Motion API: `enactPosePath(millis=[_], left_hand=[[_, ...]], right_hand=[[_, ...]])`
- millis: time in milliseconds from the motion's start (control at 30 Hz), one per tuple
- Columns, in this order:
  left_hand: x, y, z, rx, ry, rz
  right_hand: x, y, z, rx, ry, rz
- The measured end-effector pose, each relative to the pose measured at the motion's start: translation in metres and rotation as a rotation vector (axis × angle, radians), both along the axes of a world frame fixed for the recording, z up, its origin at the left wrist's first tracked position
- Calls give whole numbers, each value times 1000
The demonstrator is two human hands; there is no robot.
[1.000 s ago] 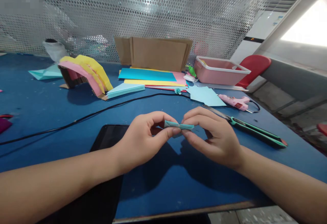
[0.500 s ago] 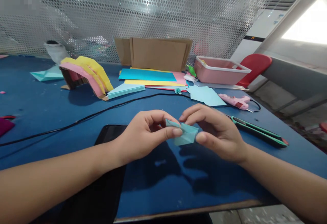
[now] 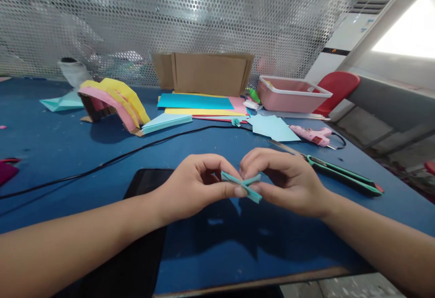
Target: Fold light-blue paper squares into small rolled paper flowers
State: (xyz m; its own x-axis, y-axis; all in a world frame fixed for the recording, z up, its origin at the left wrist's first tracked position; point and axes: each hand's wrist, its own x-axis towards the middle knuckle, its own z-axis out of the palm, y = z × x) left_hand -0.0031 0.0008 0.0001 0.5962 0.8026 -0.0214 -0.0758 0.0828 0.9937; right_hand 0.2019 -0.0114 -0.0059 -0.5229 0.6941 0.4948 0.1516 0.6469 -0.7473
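Note:
A small piece of folded light-blue paper [image 3: 252,192] is held up above the blue table, its folds crossing in an X as seen from here. My left hand [image 3: 200,184] pinches its left side between thumb and fingers. From the other side my right hand [image 3: 283,180] closes on it too, thumb and fingertips at the right folds; part of the paper is hidden by the fingers. A dark tablet-like slab [image 3: 136,239] lies under my left forearm. Just beyond my right hand rests a green-and-black utility knife [image 3: 343,175] with its blade out.
Light-blue sheets [image 3: 275,128] and a pink glue gun [image 3: 311,134] lie at the right. Further back are coloured paper [image 3: 197,101], cardboard [image 3: 210,73] and a pink basket [image 3: 288,98]. A yellow-and-pink arch [image 3: 112,98] stands left; a black cable [image 3: 136,150] crosses the table.
My right fingers have closed in on the paper, where they were more spread before. The paper has turned from showing a broad face to showing narrow crossing folds.

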Motion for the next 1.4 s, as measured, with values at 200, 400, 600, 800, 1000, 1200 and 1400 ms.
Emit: enactPosePath(millis=[200,400,600,800,1000,1200,1400], left_hand=[[-2,1,-6,10,33,-26],[-3,2,-7,5,139,11],[0,6,-7,51,25,121],[-2,6,-9,123,109,146],[-4,5,-7,224,123,158],[-4,6,-5,214,149,149],[-3,7,-9,205,150,177]], right_hand=[[0,1,1,11,-43,100],[-1,0,7,-21,-146,133],[-2,0,2,-100,-81,-127],[-4,2,-3,-151,16,-138],[-3,1,-4,-77,59,-73],[-4,2,-5,-64,94,-62],[-4,3,-6,46,38,-139]])
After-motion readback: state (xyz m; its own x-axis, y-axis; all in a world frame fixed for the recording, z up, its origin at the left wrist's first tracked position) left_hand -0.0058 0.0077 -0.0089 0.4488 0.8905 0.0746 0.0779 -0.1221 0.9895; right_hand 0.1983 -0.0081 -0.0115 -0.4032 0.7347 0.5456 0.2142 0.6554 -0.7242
